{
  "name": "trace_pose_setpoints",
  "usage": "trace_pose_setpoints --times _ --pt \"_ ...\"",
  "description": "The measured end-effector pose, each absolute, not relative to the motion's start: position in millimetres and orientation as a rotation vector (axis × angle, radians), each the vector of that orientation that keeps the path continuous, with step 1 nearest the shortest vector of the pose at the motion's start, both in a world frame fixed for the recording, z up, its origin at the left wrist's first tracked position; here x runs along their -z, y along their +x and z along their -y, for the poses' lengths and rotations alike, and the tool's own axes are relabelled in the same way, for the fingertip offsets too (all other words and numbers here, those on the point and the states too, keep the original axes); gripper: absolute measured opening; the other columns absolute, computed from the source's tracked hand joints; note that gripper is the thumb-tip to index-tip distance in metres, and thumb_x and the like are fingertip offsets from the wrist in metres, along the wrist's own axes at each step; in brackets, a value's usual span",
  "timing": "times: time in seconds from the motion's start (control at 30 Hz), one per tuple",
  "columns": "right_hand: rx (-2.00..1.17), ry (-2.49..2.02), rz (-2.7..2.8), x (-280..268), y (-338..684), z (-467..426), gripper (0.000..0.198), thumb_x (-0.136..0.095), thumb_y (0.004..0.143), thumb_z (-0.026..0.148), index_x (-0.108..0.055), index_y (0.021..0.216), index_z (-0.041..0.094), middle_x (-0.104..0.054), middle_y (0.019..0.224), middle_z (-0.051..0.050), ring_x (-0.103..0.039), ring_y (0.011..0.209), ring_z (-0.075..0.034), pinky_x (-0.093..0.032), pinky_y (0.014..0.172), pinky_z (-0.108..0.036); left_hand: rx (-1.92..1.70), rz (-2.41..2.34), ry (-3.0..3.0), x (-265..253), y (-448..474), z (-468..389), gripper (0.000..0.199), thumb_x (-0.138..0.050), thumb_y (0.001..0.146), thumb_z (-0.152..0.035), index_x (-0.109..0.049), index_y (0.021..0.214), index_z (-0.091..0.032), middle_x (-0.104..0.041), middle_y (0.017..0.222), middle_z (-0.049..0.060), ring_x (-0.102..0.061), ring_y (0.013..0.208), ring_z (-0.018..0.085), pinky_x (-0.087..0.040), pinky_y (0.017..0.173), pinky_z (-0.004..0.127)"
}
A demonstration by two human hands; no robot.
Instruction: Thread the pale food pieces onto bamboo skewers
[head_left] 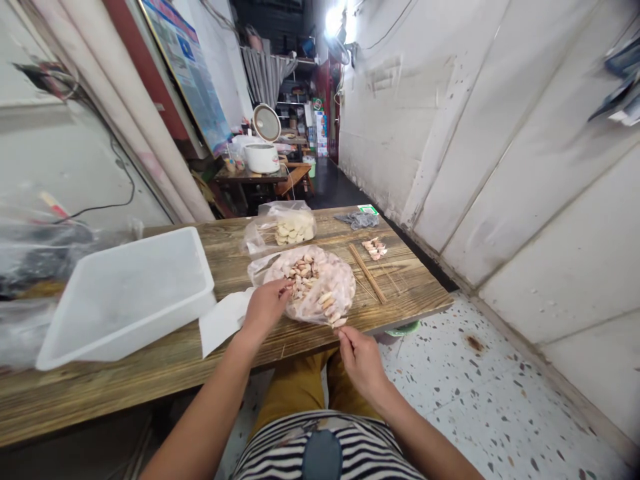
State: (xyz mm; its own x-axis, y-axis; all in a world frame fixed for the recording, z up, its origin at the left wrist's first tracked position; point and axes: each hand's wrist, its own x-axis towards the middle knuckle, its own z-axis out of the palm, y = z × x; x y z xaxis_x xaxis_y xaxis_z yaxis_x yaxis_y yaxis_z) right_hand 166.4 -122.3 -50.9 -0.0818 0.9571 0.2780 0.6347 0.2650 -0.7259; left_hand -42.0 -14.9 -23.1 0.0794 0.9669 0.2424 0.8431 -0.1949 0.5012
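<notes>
Two hands on the go: left hand [267, 305] has its fingertips in the open bag of garlic cloves [345, 280], can't tell if they're gripping one. Right hand [360, 357] has a narrow pinch on the near end of a row of cloves [327, 303]. Bag's sitting mid-tabletop [420, 293], sticks [367, 275] just right, white tub [135, 287] over left, bagged pale slices [295, 230] on the far side.

Striped top [367, 451], apparently mustard trousers [285, 393]

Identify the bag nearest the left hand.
The front bag of pinkish pieces: the left hand is at it, while the rear bag of pale slices lies beyond.
</notes>
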Motion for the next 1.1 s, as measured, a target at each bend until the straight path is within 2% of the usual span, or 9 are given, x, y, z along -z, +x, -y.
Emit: trace_pose_setpoints --times 0.17,0.27,0.43,0.6,0.67,0.77,0.9,1.0,1.1 --pt "-0.591 -1.437 1.754 52.8 170.7 124.1 0.03 -0.034 0.091 0.023 -0.063 0.085 0.015 -0.068 0.074 -0.005 -0.061 0.063 -0.015 -0.04 0.06 -0.021 -0.273 -1.887 2.349 25.0 -37.0 -3.9 0.026 -0.051 0.075 -0.023 -0.07 0.09 -0.013 -0.068 0.095 0.017 -0.06 0.092 0.031 -0.043 0.074 0.036" --pt "-0.607 -1.431 1.74 54.2 172.4 124.7 0.029 -0.035 0.091 0.023 -0.063 0.086 0.016 -0.067 0.072 -0.005 -0.06 0.06 -0.015 -0.04 0.058 -0.021 -0.216 -1.854 2.395 26.8 -30.5 -10.3 0.021 -0.053 0.074 -0.024 -0.07 0.083 -0.015 -0.068 0.088 0.016 -0.06 0.089 0.03 -0.042 0.072 0.035" --pt "-0.622 -1.422 1.741 55.2 173.5 125.3 0.03 -0.035 0.091 0.023 -0.063 0.086 0.016 -0.064 0.066 -0.003 -0.057 0.056 -0.014 -0.039 0.055 -0.021 -0.304 -1.842 2.377 31.0 -20.7 -17.6 0.029 -0.05 0.076 -0.023 -0.067 0.099 -0.018 -0.068 0.097 0.014 -0.059 0.094 0.027 -0.041 0.074 0.033" --pt "-0.631 -1.416 1.725 53.1 175.9 126.2 0.03 -0.035 0.091 0.024 -0.063 0.085 0.016 -0.061 0.059 -0.002 -0.056 0.054 -0.015 -0.038 0.053 -0.021 -0.38 -1.789 2.315 30.3 -22.9 -26.2 0.013 -0.057 0.071 -0.025 -0.068 0.072 -0.019 -0.069 0.08 0.01 -0.061 0.084 0.025 -0.04 0.069 0.031" --pt "-0.63 -1.413 1.714 52.5 177.1 126.5 0.03 -0.035 0.091 0.025 -0.063 0.085 0.016 -0.06 0.059 -0.002 -0.055 0.053 -0.015 -0.038 0.053 -0.021 -0.447 -1.796 2.287 28.1 -27.5 -27.8 0.014 -0.056 0.072 -0.027 -0.066 0.072 -0.018 -0.069 0.079 0.01 -0.062 0.081 0.024 -0.041 0.068 0.031" --pt "-0.657 -1.401 1.709 52.6 177.6 126.6 0.029 -0.036 0.091 0.025 -0.063 0.086 0.016 -0.059 0.058 -0.001 -0.055 0.053 -0.015 -0.038 0.053 -0.021 -0.743 -1.654 1.929 25.9 -34.4 -25.5 0.021 -0.058 0.072 -0.035 -0.063 0.08 -0.017 -0.069 0.076 0.008 -0.063 0.071 0.021 -0.044 0.065 0.03" --pt "-0.7 -1.378 1.702 52.8 176.2 126.4 0.03 -0.035 0.091 0.025 -0.064 0.088 0.016 -0.058 0.058 -0.001 -0.054 0.054 -0.015 -0.038 0.052 -0.02 -1.056 -1.332 1.358 25.5 -40.2 -17.9 0.037 -0.072 0.056 -0.041 -0.058 0.077 -0.014 -0.067 0.072 0.006 -0.062 0.064 0.017 -0.048 0.066 0.031" --pt "-0.706 -1.365 1.703 52.4 175.4 126.1 0.03 -0.036 0.091 0.024 -0.064 0.088 0.016 -0.059 0.059 -0.001 -0.054 0.055 -0.015 -0.038 0.051 -0.02 -1.13 -1.356 1.396 24.3 -45.9 -15.3 0.041 -0.074 0.054 -0.04 -0.062 0.083 -0.013 -0.067 0.076 0.006 -0.062 0.067 0.017 -0.048 0.07 0.031" --pt "-0.712 -1.357 1.697 52.7 175.2 125.7 0.029 -0.036 0.091 0.024 -0.064 0.088 0.017 -0.059 0.058 -0.001 -0.054 0.054 -0.015 -0.038 0.051 -0.02 -1.148 -1.446 1.511 20.8 -52.8 -15.9 0.045 -0.071 0.058 -0.039 -0.066 0.094 -0.013 -0.068 0.093 0.01 -0.063 0.083 0.022 -0.046 0.081 0.035"
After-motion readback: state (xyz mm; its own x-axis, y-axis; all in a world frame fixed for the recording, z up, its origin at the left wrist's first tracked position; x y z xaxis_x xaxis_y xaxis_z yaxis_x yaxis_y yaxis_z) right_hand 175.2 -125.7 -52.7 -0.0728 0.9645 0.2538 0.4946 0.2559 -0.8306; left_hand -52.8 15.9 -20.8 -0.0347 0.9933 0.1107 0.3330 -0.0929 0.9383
